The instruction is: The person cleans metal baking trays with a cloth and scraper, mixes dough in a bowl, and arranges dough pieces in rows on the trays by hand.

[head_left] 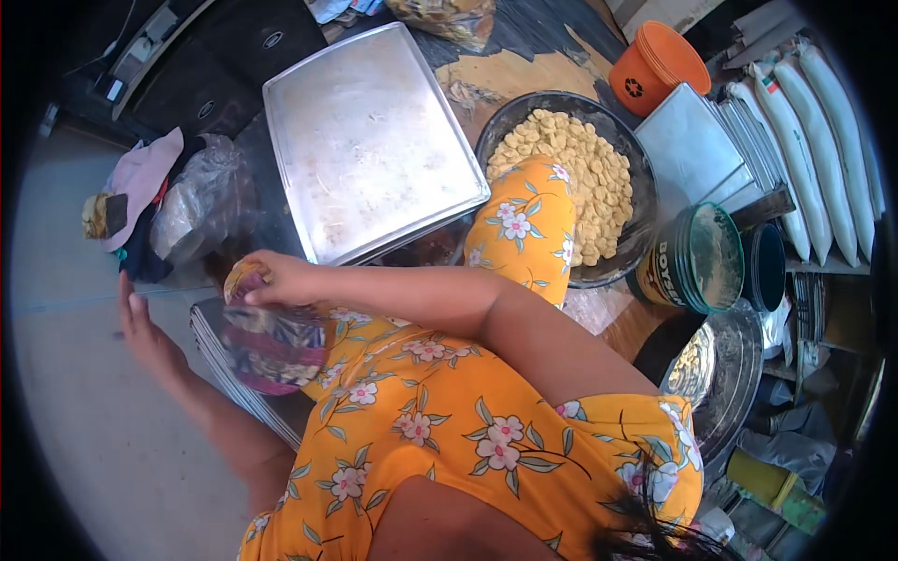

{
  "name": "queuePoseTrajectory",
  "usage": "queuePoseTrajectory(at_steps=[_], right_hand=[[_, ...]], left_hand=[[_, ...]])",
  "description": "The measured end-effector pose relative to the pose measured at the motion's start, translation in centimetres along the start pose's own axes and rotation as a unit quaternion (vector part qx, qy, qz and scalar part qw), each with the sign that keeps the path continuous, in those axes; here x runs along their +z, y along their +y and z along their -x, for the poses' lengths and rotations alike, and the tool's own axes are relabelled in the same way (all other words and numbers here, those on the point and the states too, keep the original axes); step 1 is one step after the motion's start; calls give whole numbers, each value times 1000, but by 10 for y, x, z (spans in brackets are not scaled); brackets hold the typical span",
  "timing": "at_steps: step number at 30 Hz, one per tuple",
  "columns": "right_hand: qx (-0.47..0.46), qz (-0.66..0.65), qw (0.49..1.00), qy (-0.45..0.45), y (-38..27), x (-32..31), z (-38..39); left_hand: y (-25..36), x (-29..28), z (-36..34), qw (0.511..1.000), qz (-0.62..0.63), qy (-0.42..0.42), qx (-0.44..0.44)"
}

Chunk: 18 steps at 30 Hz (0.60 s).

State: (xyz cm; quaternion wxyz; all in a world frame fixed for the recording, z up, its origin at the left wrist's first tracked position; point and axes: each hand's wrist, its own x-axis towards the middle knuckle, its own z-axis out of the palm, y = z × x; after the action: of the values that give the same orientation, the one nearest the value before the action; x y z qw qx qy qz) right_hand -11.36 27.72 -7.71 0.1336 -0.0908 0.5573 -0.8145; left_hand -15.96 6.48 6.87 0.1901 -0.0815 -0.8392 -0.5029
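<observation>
The left hand [148, 335] lies open and flat at nine o'clock, fingers pointing to twelve. The right hand [278, 280] crosses the body toward ten o'clock, its grip pinched closed.

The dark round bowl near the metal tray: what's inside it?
The dark round bowl holds a heap of small pale yellow pieces. An orange floral fabric covers its near-left part, so what lies under there cannot be seen.

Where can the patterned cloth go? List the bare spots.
The flat metal tray is bare, between the clear plastic bag and the dark bowl of pale pieces. The grey floor beside the left hand is open. Right side, around the green tin, is crowded.
</observation>
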Motion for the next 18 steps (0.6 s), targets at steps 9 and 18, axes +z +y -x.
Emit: queuePoseTrajectory(at_steps=[9,18], right_hand=[[-88,220,902,362,-121,-220,168],[206,271,726,598,79,-514,348]], left_hand=[[102,256,13,780,36,-602,168],[85,632,90,688,-70,-720,61]])
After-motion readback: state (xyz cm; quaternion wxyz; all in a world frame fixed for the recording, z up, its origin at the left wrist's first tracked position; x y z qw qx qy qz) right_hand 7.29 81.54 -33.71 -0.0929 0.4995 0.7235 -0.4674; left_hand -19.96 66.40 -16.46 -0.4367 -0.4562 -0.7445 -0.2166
